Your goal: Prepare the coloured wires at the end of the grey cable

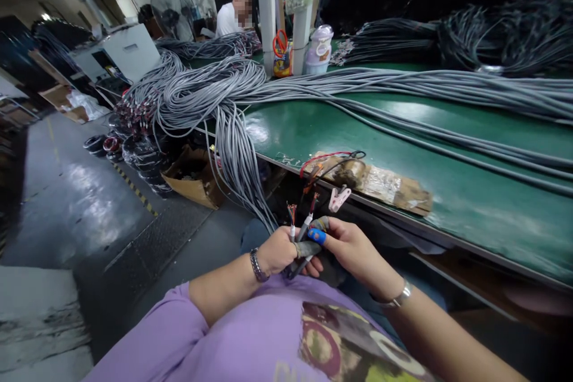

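My left hand grips a grey cable end whose stripped coloured wires fan out above my fist. My right hand, with blue tape on a fingertip, pinches a second cable end with a red tip right beside it. Both hands meet just below the edge of the green bench. A bundle of grey cables hangs off the bench edge down to my hands.
Taped cardboard with red and black leads and a pink clip lies on the bench edge. Cable piles cover the far bench. A cardboard box and cable coils sit on the floor. A person in white sits far back.
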A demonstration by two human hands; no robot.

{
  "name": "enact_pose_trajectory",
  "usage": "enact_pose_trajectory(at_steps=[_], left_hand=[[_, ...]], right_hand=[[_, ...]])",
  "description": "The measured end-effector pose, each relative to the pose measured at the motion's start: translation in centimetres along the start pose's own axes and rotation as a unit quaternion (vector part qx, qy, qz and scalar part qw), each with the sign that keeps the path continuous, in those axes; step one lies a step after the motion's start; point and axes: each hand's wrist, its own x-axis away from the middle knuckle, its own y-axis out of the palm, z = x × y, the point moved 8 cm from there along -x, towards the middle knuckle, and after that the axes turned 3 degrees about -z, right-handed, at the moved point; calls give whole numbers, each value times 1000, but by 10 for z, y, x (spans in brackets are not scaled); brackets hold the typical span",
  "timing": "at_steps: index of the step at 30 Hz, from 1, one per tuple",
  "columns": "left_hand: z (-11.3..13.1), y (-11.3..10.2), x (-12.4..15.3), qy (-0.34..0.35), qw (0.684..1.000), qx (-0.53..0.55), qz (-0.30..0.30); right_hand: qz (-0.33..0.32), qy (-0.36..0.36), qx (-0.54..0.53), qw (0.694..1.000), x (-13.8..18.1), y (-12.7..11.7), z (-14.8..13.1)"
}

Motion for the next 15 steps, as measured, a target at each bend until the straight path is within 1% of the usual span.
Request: enact_pose_trajectory(at_steps=[4, 9, 12, 15], left_hand=[[8, -11, -2, 57, 995, 4, 87], [11, -25, -5, 110, 980, 48, 162], [13, -27, -7, 113, 975, 46, 183], [16, -24, -8, 107, 979, 28, 174]], right_hand=[[47, -11, 31, 998, -3, -10, 2], [89, -20, -18, 996, -3, -17, 9], [91, -17, -36, 995, -1, -17, 10], [85, -13, -38, 996, -1, -18, 7]])
